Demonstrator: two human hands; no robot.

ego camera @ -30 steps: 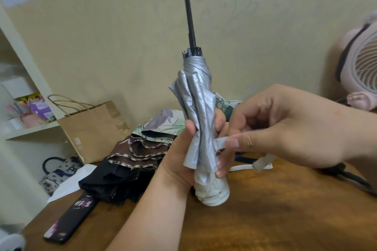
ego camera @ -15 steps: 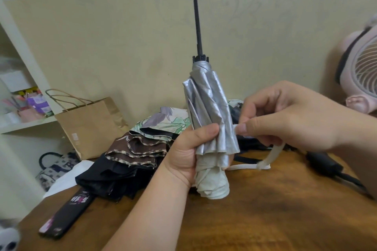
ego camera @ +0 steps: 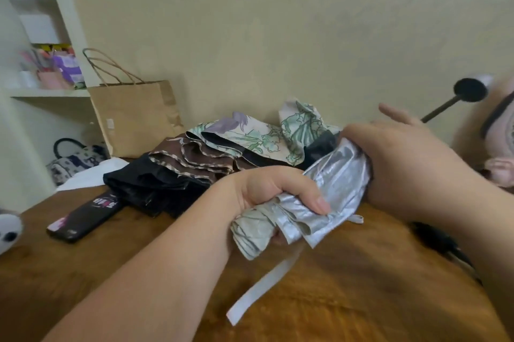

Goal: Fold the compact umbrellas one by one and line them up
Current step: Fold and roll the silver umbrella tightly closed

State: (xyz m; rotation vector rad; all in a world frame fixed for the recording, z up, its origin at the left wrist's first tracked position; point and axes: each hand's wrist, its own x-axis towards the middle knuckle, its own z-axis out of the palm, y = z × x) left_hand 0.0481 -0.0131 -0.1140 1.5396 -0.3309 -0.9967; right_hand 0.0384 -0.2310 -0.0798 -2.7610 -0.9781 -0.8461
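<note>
Folding tally: nothing lined up yet on the brown wooden table (ego camera: 361, 300); barely begun, I'd say.
Pile: loose black, brown and floral umbrellas (ego camera: 194, 163) heaped at 11 o'clock.
In hand: silver compact umbrella (ego camera: 342, 174), dead centre, canopy bunched, shaft out; long axis slanted, round black knob (ego camera: 470, 89) pointing to 2 o'clock.
Right hand (ego camera: 403, 163): wrapped round the upper canopy.
Left hand (ego camera: 267, 191): clenched round the lower canopy.
Strap: white flat strap (ego camera: 264, 288) dangling unfastened toward 7 o'clock.

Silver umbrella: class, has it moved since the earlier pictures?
Yes. The silver umbrella has tipped from upright to slanting rightward, its black knob now beside the pink fan.
</note>
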